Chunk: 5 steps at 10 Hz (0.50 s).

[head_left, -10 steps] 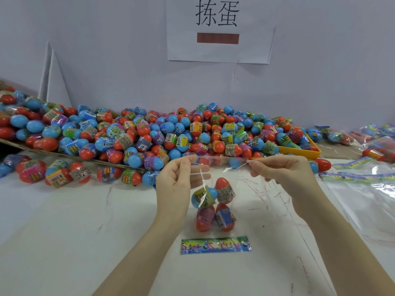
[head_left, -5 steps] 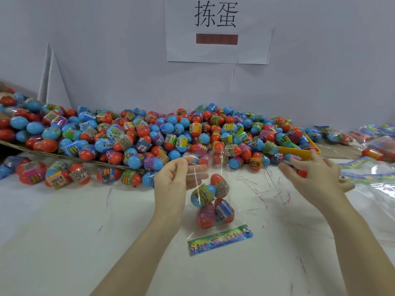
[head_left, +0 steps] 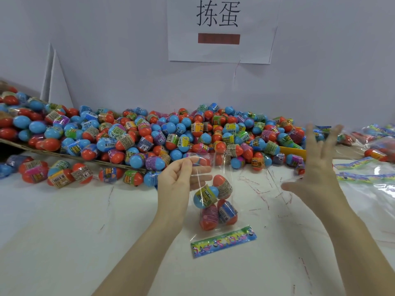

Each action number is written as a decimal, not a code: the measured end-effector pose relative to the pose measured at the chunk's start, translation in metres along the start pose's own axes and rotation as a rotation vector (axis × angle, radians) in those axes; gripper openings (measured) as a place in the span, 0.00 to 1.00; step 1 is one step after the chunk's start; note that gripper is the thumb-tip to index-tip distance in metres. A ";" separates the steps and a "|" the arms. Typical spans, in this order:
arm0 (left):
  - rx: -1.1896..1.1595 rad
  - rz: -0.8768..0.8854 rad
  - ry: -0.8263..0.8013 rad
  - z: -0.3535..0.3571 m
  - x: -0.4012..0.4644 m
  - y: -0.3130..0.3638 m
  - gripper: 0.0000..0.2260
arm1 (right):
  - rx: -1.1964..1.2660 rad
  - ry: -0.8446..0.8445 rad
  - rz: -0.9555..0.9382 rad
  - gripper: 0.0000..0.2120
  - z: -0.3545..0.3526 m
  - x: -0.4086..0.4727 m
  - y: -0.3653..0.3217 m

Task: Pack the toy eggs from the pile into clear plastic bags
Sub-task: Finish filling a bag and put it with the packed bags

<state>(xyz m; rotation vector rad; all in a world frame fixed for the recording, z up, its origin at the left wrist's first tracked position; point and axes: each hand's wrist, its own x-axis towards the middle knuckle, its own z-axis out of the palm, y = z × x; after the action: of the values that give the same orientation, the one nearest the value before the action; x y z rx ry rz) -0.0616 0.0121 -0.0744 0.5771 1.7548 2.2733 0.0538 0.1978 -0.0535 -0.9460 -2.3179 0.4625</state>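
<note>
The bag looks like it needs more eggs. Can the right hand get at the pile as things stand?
Probably yes. The right hand is open, holds nothing and hangs beside the near edge of the pile, with nothing between them. The left hand pinches the bag at its top.

Both forearms are bare to the frame's lower edge, no sleeves showing, and the left hand (head_left: 178,180) and right hand (head_left: 318,174) wear no gloves.

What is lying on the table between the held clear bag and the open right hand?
In the head view, the stretch of white table between the clear bag and the right hand holds no object; only thin red marks show there.
</note>
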 end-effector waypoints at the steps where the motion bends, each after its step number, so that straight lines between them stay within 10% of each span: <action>1: 0.001 0.003 -0.003 0.000 0.000 -0.001 0.12 | -0.086 0.134 0.142 0.60 -0.007 -0.003 -0.005; 3: 0.007 -0.003 -0.011 -0.001 0.000 0.000 0.12 | 1.197 -0.279 0.044 0.36 -0.044 -0.013 -0.004; 4: 0.002 -0.007 -0.013 0.000 0.000 0.000 0.12 | 0.845 -0.203 0.205 0.18 -0.040 0.000 0.012; 5: 0.003 -0.012 -0.017 0.000 -0.001 0.000 0.12 | 1.098 0.059 0.240 0.37 -0.039 0.015 0.005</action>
<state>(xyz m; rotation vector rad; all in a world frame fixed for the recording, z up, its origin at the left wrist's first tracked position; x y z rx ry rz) -0.0611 0.0115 -0.0743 0.5838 1.7498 2.2513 0.0725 0.2155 -0.0207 -0.6254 -1.4844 1.5503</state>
